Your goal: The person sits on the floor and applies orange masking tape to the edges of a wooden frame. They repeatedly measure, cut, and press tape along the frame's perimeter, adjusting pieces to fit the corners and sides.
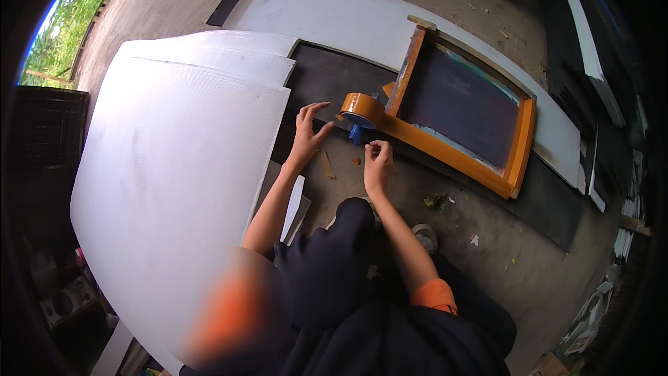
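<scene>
A roll of amber tape (361,107) sits by the near left corner of a screen-printing frame (459,161), whose sides are covered in orange-brown. The frame's dark mesh (460,97) has pale green and white smears along its edges. Left of the roll, my left hand (308,134) is open, thumb and fingers apart, touching nothing that I can see. My right hand (378,163) is closed in a pinch just below the roll; whatever is between its fingertips is too small to make out. A crumpled blue scrap (356,134) shows under the roll, between the hands.
Large white sheets (188,167) are stacked on the left. Beneath the frame lie a black board (334,80) and another white sheet (313,14). A wood scrap (328,165) and a leaf (435,199) lie on the floor. Dark and white panels (591,63) stand at right.
</scene>
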A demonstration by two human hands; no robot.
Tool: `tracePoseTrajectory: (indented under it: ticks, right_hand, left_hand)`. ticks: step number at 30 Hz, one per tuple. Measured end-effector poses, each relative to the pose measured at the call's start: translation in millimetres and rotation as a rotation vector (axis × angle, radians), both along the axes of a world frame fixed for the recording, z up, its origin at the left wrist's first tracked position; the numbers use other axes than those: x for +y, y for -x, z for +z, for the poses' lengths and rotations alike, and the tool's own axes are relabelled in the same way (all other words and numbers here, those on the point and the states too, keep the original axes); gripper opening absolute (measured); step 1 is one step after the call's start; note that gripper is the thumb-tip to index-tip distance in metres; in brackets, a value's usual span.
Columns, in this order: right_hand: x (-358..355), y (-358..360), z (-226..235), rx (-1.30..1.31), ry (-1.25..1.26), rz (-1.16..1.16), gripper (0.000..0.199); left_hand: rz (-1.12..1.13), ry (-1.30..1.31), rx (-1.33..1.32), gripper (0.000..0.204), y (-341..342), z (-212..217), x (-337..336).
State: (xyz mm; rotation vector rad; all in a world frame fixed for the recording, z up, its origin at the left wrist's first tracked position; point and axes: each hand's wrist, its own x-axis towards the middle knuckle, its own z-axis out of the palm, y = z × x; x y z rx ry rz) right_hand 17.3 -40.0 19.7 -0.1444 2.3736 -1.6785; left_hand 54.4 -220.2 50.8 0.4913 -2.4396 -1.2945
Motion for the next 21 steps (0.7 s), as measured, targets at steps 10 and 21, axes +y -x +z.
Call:
tracePoseTrajectory:
  ticks: [10,21]
  right_hand:
    - [-56,-2,-34,0.051,-0.279,-0.182,0.038]
    - [57,-45,-22,-0.768,0.164,0.094,0.026]
  left_hand:
    - [-0.505,-0.018,-0.083,0.070,59,5,-36]
    - [-0.556,0.003,-0.044,0.064,67,-14,-41]
